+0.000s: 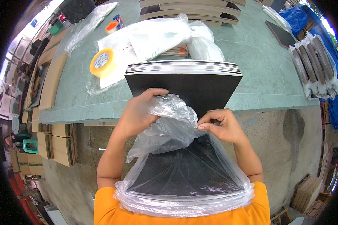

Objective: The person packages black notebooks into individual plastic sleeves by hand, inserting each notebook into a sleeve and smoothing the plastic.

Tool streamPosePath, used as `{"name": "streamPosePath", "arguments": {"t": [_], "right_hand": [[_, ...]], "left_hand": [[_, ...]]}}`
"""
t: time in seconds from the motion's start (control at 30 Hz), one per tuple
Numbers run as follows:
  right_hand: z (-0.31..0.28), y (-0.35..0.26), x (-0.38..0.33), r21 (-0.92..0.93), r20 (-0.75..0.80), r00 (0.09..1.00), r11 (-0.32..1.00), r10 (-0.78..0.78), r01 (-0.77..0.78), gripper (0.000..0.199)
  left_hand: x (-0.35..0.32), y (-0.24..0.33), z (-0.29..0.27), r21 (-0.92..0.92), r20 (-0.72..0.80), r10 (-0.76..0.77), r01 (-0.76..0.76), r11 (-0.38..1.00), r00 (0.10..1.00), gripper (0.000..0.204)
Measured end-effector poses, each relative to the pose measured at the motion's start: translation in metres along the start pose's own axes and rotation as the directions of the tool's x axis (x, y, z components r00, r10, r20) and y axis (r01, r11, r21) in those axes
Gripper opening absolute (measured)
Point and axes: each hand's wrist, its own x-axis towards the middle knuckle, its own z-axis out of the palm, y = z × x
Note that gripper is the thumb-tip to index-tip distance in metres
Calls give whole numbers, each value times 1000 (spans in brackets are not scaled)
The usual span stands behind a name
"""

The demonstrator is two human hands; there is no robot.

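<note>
Directly in front of me a clear plastic bag [169,137] is bunched up between my hands. My left hand [137,114] grips its gathered upper part, with the index finger lying against a black board [187,84]. Thumb and fingertips of my right hand [223,125] pinch the film at the other side. Through the lower part of the bag a dark flat surface [180,168] shows, and the film lies in thick folds against my orange shirt. Behind the hands, the black board fronts a stack of thin boards [184,67] at the table edge.
On the green table [255,48] lie white plastic sheets [157,35], a roll of clear tape [101,62] and an orange tape dispenser [112,27]. More stacked boards [189,11] stand at the back. Wrapped boards [313,67] lean at the right; cartons [60,146] stand below left.
</note>
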Motion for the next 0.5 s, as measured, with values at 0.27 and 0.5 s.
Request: {"name": "streamPosePath", "arguments": {"t": [0.27,0.5], "right_hand": [[-1,21,-7,32,-160,982,995,101,-97,14],[-5,23,-18,10,-31,989,989,145,-145,14]], "left_hand": [[-22,14,4,318,-141,258,-203,926,956,35],[-15,-5,50,161,29,377,-377,912,926,31]]}}
